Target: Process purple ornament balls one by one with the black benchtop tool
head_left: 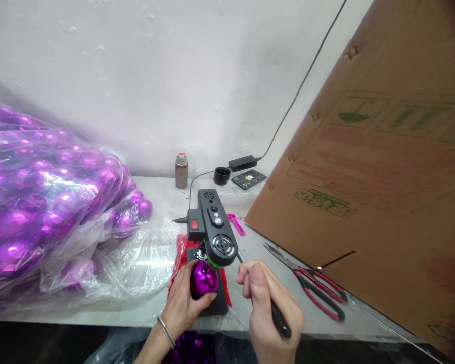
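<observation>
Nearest you, your right hand [273, 303] is closed around a dark-handled tool [278, 316], gripped like a pen, with its thin tip [240, 257] pointing up toward the head of the black machine [212, 227]. Just left of it, your left hand [182, 301], a bracelet [167, 331] on the wrist, is wrapped around a shiny purple ball [203, 279], fingers curled on its near side; the ball sits on the machine's dark base, directly under the rounded, green-edged head, with its small cap touching the underside. A red sheet [180, 258] lies beneath the base. To the right, red-handled scissors [314, 288] lie flat on the table [155, 313], close to a large cardboard sheet [382, 177] that leans across that side. To the left, clear plastic bags [41, 202] are heaped with more purple balls. A pink piece [236, 224] lies just beyond the machine. Farther back, by the wall, stand a metal flask [181, 170], a black cup [222, 175], a power adapter [242, 163] with its cable, and a small dark panel [249, 178].
</observation>
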The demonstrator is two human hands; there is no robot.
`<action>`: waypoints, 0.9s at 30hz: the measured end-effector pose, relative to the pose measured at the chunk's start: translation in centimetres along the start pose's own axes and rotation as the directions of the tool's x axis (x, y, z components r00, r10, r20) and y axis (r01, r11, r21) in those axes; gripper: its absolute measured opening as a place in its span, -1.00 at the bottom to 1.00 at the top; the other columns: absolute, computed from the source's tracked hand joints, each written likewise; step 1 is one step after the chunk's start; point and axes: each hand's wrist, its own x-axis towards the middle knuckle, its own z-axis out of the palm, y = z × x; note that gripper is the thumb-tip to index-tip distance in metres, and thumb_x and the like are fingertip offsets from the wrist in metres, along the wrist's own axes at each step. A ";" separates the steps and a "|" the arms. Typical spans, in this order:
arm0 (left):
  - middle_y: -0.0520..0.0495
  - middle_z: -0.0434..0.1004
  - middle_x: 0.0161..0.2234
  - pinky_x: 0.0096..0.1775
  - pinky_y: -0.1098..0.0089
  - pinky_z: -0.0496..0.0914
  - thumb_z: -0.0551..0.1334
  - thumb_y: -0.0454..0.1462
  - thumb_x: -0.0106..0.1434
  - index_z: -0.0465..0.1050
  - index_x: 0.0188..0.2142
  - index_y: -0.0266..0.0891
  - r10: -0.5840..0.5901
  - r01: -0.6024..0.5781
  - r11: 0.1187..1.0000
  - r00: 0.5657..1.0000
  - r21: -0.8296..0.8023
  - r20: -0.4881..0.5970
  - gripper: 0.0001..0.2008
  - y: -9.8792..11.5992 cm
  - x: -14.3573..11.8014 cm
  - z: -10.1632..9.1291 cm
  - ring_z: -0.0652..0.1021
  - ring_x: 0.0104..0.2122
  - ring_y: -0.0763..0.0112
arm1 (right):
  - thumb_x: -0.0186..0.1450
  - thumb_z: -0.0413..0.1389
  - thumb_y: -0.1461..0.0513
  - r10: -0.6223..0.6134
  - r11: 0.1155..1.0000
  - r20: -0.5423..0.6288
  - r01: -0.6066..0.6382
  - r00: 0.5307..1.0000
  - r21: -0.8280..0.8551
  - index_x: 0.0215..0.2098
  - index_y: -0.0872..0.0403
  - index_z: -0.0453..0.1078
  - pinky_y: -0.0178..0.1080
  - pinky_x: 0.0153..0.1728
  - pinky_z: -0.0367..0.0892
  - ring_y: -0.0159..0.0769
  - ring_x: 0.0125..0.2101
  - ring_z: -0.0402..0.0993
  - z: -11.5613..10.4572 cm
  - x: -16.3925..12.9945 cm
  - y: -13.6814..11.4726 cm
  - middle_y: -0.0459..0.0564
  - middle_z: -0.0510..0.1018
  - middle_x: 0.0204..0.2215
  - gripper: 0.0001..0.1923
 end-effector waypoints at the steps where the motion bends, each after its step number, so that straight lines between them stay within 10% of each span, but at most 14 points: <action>1: -0.35 0.56 0.15 0.25 -0.23 0.40 0.44 -0.15 0.06 0.39 0.22 -0.23 0.003 -0.003 1.000 1.000 -0.003 -0.007 -0.28 0.1 0.2 0.4 0.56 0.18 -0.23 | 0.56 -0.03 0.33 -0.001 1.000 0.000 0.001 1.000 -0.006 -0.47 0.04 0.23 -0.36 -0.51 0.26 -0.44 -0.54 0.35 0.0 0.0 -0.1 -0.15 0.33 -0.56 -0.60; 27: -0.40 0.56 0.11 0.21 -0.23 0.43 0.42 -0.10 0.03 0.35 0.24 -0.31 -0.033 0.030 0.997 0.999 -0.078 -0.039 -0.21 -0.3 0.5 2.5 0.58 0.12 -0.24 | 0.55 -0.05 0.28 -0.131 0.991 -0.122 0.131 0.984 -0.009 -0.47 0.02 0.24 -0.33 -0.52 0.24 -0.41 -0.55 0.40 0.8 -4.1 4.4 -0.18 0.37 -0.58 -0.61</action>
